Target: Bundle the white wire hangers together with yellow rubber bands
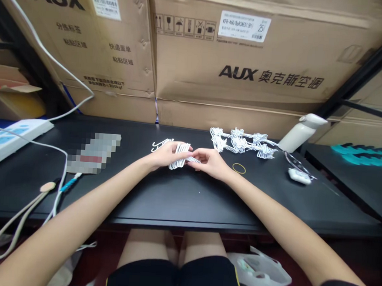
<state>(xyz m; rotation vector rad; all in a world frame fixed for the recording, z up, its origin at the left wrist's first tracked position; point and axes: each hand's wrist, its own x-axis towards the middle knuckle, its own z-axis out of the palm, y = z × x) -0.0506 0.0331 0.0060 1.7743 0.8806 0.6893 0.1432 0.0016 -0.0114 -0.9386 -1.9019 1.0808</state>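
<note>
My left hand (166, 154) is closed around a bundle of white wire hooks (178, 156) above the middle of the black table. My right hand (211, 162) meets it from the right, its thumb and fingers pinching the straight ends of the same hooks. Some of the bundle is hidden by my fingers. Just behind my left hand lie a few loose white hooks (162, 143). A yellow rubber band (239, 168) rests on the table to the right of my right hand. Farther back on the right are several bundled white hooks (240, 143).
A white bottle (298, 133) and a small white case (300, 176) stand at the right. On the left are a blurred-out flat object (95, 153), a white power strip (17, 144) and cables. Large cardboard boxes (188, 82) wall off the back. Teal pieces (363, 155) lie far right.
</note>
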